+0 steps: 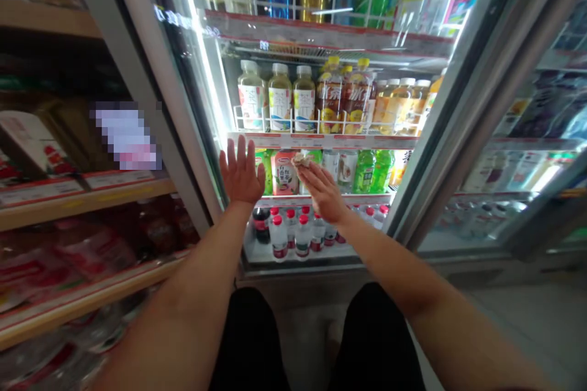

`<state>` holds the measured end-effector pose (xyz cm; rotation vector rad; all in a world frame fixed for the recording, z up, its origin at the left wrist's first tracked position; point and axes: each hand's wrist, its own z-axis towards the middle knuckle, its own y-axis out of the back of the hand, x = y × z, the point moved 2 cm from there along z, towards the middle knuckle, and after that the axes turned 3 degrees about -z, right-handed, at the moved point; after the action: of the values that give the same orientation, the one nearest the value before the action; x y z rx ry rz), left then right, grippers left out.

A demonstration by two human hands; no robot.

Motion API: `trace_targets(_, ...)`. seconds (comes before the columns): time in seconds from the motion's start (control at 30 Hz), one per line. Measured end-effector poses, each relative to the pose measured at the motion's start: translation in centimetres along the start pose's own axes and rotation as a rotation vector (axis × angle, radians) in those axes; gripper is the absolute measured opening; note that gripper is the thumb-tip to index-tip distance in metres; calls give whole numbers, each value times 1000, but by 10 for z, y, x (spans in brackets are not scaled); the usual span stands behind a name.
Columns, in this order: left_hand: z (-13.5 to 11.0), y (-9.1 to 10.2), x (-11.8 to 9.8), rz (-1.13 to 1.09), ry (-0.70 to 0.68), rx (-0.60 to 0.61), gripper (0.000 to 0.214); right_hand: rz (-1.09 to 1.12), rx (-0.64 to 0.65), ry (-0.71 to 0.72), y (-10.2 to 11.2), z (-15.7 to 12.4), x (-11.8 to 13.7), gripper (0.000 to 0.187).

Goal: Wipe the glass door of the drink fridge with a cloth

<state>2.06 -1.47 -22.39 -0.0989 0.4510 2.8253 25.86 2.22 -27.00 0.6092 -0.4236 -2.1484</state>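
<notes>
Head view shows work which I judge to be in its middle, because the right hand (324,195) has what seems a crumpled pale cloth (301,160) up at the glass (178,18) of the cooler, in front of the bottles on a lower shelf (373,198). The grip of this hand has the fingers pressed together along the cloth, but the thumb is hidden, so I cannot tell if it pinches; the left hand (241,174), with fingers spread, holds nothing. How much glass is done or left, I cannot tell.
</notes>
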Motion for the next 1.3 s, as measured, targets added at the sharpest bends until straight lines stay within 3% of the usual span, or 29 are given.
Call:
trace_targets(0.13, 0, 2, -2, -8, -3, 7, 63, 56, 120, 208, -26, -21, 26, 44)
trace_targets(0.23, 0, 2, -1, -4, -6, 9, 64, 59, 156, 281, -34, -24, 34, 39)
trace_targets(0.37, -1, 1, 0, 34, -36, -20, 63, 69, 136, 213, -38, -10, 40, 42)
trace_targets(0.47, -1, 2, 0, 44, -48, -30, 63, 82, 203, 145, -53, -16, 57, 42)
trace_targets(0.6, -1, 3, -1, 31, -44, -22, 64, 132, 357, 186, -82, -35, 85, 38)
trace_targets(0.73, -2, 3, 0, 43, -53, -21, 64, 150, 366, 223, -96, -29, 95, 39)
trace_targets(0.83, -2, 2, 0, 29, -49, -13, 64, 154, 368, 210, -95, -28, 95, 42)
trace_targets(1.03, -2, 1, 2, 41, -56, -29, 64, 193, 467, 354, -80, -64, 75, 35)
trace_targets(1.3, -1, 1, 1, -56, 26, 40, 68, 152, 346, 311, -51, -94, 30, 43)
